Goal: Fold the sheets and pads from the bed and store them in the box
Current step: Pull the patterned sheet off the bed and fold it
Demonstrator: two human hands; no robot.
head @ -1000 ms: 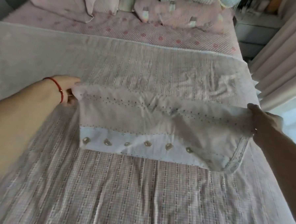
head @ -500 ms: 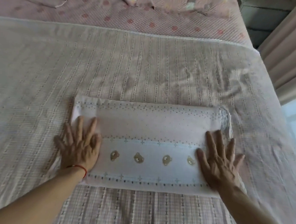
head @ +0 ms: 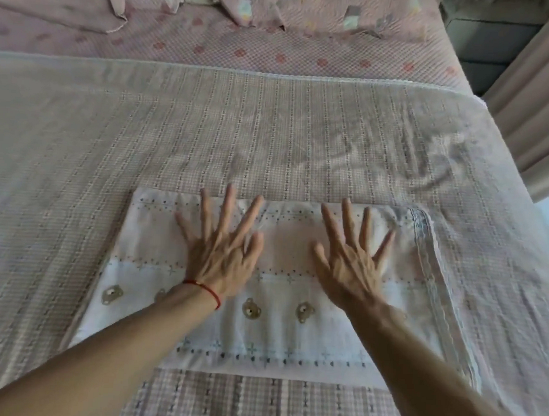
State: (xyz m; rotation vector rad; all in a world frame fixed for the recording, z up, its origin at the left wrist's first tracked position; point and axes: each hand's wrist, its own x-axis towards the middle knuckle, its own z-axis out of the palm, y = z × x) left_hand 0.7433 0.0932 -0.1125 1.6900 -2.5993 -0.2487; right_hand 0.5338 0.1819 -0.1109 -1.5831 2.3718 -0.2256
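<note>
At centre frame the folded sheet [head: 271, 303] lies flat on the bed [head: 270, 137]. The left hand [head: 223, 253] and right hand [head: 349, 266] press it, fingers spread, gripping nothing. This looks like smoothing; next probably another fold. No box visible.

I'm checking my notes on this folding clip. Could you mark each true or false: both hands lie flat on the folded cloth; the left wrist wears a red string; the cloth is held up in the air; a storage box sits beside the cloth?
1. Both hands lie flat on the folded cloth. True: left hand and right hand, fingers spread.
2. The left wrist wears a red string. True.
3. The cloth is held in the air. False: it lies on the striped bedspread.
4. A box sits beside it. False: none in view.
</note>
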